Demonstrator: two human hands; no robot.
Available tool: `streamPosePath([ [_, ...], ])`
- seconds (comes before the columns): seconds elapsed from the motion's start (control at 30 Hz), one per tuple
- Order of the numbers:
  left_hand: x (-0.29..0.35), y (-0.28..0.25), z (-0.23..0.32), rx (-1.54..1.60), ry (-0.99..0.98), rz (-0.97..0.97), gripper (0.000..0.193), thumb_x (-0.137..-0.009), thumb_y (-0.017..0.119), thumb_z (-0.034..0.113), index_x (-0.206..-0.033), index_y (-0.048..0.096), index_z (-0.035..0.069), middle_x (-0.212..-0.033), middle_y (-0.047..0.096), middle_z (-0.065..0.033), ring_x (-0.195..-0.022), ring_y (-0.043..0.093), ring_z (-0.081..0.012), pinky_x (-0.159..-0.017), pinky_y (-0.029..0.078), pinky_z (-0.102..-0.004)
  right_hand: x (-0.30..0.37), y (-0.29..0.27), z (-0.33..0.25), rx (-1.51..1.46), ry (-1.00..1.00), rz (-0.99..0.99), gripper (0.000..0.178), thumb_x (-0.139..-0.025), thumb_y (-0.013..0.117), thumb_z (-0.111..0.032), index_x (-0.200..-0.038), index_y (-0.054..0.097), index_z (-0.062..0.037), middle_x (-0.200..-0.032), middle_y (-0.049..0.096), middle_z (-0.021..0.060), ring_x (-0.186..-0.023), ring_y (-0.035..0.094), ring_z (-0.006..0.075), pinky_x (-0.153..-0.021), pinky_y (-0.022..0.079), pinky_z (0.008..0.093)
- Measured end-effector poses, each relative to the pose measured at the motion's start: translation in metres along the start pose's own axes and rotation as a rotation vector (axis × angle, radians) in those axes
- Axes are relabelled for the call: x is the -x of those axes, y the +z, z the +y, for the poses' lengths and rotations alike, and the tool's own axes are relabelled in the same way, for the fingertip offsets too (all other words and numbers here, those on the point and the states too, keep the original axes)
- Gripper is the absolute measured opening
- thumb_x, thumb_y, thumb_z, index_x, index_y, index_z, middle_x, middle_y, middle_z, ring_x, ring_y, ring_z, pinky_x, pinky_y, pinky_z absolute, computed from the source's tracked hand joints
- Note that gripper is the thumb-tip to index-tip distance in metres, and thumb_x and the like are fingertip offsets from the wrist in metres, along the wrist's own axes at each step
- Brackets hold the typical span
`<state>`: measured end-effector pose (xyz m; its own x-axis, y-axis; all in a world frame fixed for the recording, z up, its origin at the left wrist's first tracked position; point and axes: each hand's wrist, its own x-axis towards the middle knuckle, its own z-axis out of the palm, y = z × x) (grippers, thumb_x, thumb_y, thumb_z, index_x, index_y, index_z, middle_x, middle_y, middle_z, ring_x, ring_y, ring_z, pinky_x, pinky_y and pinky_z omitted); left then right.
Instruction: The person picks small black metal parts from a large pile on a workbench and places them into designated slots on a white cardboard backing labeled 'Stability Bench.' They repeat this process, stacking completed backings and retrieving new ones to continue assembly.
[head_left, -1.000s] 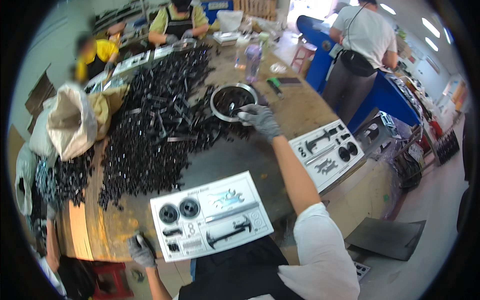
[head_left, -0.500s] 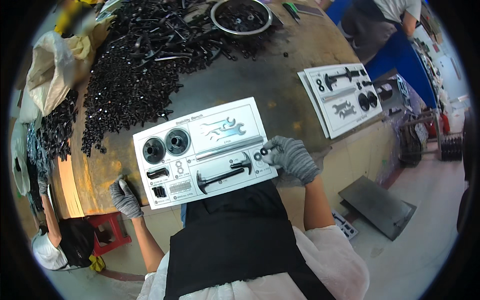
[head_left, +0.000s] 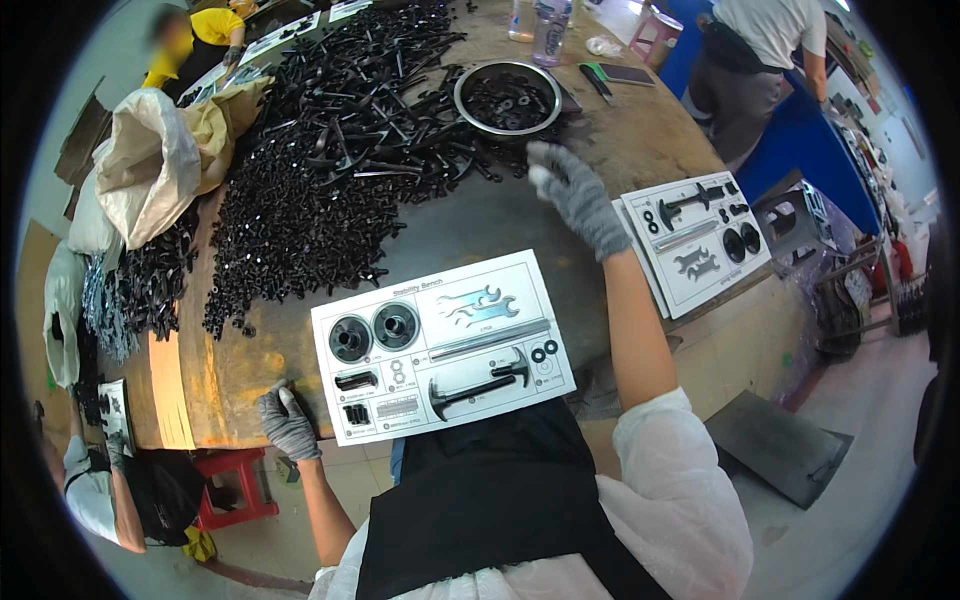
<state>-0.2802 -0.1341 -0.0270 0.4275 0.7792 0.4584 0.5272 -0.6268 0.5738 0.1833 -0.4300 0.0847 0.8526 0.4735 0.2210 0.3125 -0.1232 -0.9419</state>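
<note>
A white printed parts card [head_left: 470, 274] lies in front of me at the table's near edge, with parts set on its pictures. Among these are two black round flanged pieces [head_left: 373, 333], shiny open-ended wrenches [head_left: 487, 305], a metal tube [head_left: 490, 341], a black T-headed piece [head_left: 480, 388] and two black washers [head_left: 545, 351]. My right hand [head_left: 582, 203], in a grey glove, reaches over the table just below a steel bowl [head_left: 508, 132] of washers; its fingers are extended and I see nothing in them. My gloved left hand [head_left: 289, 424] rests closed at the table edge beside the card; anything inside it is hidden.
Piles of small black bolts [head_left: 300, 235] and longer black parts [head_left: 370, 105] cover the left and back of the table. More filled cards [head_left: 690, 250] are stacked at right. White sacks [head_left: 150, 160] stand at left. Co-workers are at left, far left and far right.
My right hand has left the card and moved forward toward the bowl. Two black washers now lie on the card where it was. The left hand stays beside the card.
</note>
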Motion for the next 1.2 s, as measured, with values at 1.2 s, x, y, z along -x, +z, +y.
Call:
streamPosePath([
  [1.2, -0.001, 0.003, 0.001, 0.035, -0.037, -0.045, 0.027, -0.102, 0.054, 0.020, -0.107, 0.067, -0.003, -0.100, 0.068, -0.0101, -0.093, 0.064, -0.0188, -0.087, 0.051, -0.0314, 0.250, 0.015, 0.016, 0.437, 0.094, -0.008, 0.032, -0.071, 0.083, -0.010, -0.102, 0.078, -0.0142, -0.109, 0.063, 0.0074, -0.098, 0.060, 0.0225, -0.086, 0.051, 0.0334],
])
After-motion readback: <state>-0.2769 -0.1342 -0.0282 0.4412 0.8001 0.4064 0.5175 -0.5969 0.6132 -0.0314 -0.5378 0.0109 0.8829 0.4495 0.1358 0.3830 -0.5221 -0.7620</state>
